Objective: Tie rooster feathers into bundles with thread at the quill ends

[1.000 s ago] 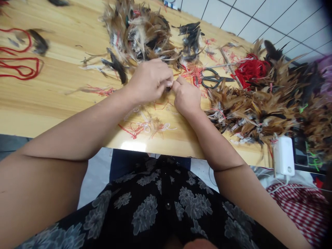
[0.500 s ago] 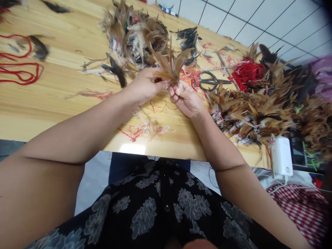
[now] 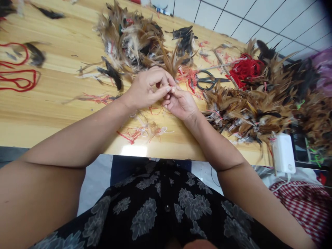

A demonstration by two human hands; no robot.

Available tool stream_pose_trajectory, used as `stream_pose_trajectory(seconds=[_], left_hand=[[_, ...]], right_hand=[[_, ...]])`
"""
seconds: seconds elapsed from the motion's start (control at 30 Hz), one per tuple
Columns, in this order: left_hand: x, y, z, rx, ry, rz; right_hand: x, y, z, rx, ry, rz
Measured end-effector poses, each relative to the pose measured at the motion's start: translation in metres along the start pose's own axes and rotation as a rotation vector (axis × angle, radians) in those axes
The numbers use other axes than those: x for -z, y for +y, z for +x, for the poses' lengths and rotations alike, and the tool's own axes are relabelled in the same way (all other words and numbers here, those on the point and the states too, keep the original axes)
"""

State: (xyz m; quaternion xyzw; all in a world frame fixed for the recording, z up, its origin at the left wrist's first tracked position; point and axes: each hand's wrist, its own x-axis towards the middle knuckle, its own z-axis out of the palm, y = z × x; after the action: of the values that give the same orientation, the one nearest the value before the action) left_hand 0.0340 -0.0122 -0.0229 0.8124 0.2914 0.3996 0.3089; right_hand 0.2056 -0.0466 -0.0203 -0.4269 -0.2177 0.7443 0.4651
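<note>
Left hand (image 3: 147, 88): grip pinched shut on feather bundle (image 3: 172, 63).
Right hand (image 3: 181, 103): grip curled round its base.
Room: open counter (image 3: 52, 114) left; scissors (image 3: 209, 80) near right.

Brown feather bundle (image 3: 173, 61); red cord (image 3: 18, 80); black scissors (image 3: 207, 81); black dress (image 3: 166, 193), grey flowers; pale wood table (image 3: 38, 110).

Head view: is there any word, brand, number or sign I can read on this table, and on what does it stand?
None can be read.
The white charger carries a small grey mark, too small to read.
The feather bundle and the scissors show no lettering.
</note>
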Motion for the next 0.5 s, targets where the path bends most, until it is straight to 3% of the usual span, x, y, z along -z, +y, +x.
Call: stream_pose_trajectory(seconds=[0.13, 0.23, 0.5], left_hand=[[-0.01, -0.015, 0.001, 0.161, 0.087, -0.349], [-0.013, -0.022, 0.002, 0.207, 0.152, -0.442], [-0.003, -0.013, 0.001, 0.346, 0.033, -0.458]], right_hand=[[-0.004, 0.0, -0.006, -0.118, -0.04, 0.165], [-0.006, -0.002, -0.01, -0.168, -0.06, 0.225], [-0.012, -0.007, -0.015, -0.185, -0.041, 0.144]])
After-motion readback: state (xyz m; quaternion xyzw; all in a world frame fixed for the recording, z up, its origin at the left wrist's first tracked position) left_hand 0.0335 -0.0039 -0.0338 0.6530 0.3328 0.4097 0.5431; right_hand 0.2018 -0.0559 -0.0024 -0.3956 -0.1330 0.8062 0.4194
